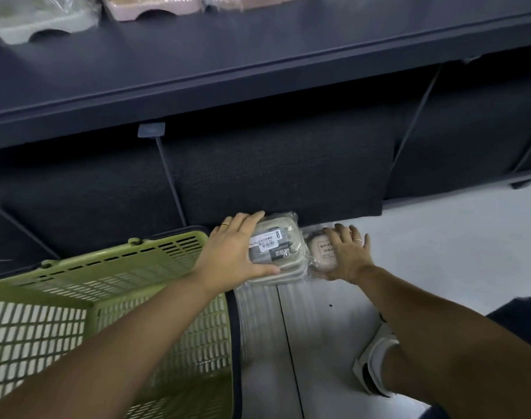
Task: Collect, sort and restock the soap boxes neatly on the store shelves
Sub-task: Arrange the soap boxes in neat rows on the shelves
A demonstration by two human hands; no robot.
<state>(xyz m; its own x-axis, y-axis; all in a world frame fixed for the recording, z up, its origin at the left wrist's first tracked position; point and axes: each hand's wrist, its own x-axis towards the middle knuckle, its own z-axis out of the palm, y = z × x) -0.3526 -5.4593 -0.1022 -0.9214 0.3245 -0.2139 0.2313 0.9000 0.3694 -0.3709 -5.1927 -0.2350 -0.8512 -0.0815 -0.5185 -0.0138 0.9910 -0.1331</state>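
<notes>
Left hand [234, 252] grips a stack of wrapped soap boxes [277, 252] on the floor [439, 252], just right of the green basket [107, 267]. Right hand [348, 252] rests spread-fingered on a round box [318, 255] touching the stack, below the shelf [197, 71].

On the pale floor [424, 252], at the foot of the dark shelving, the left hand [231, 252] grips a stack of wrapped soap boxes [277, 246], fingers over its far edge and thumb along its near edge. Just beside it, the right hand [348, 255] rests with spread fingers on a smaller rounded soap box [318, 257] in clear wrap. A green slotted basket [113, 267] stands to the left of the stack, and wrapped pink and white goods [155, 7] sit on the dark shelf [228, 71] above.
</notes>
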